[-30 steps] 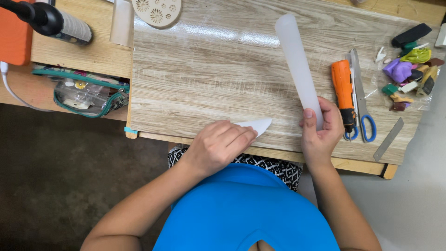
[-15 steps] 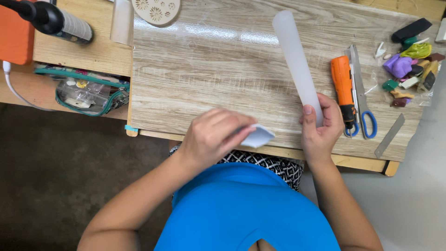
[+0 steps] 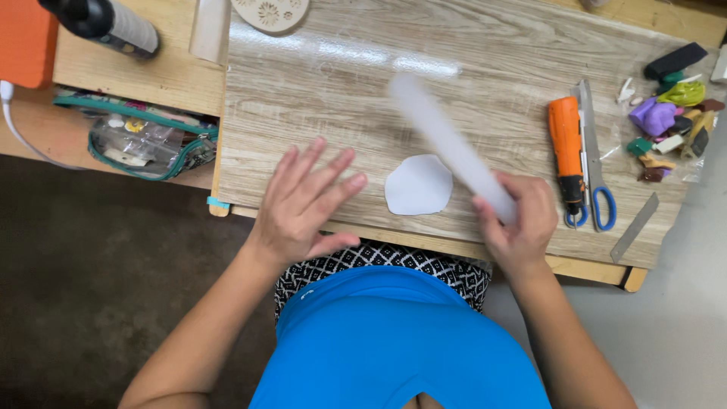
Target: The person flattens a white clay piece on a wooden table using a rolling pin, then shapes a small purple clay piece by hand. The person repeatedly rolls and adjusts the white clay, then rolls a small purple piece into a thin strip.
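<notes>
Slanting from upper left to lower right, the white roller [image 3: 453, 149] has its long axis diagonal across the wood-grain board [image 3: 500, 68]. It appears pale, cylindrical and motion-blurred. Right hand [image 3: 516, 224] grasps its lower end. Left hand [image 3: 303, 203] is spread flat, fingers released, beside the flat white clay disc [image 3: 418, 185] near the board's front edge.

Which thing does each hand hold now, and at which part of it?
The right hand holds the white roller by its near end. The left hand holds nothing; it is open above the board, beside the flat white piece.
</notes>
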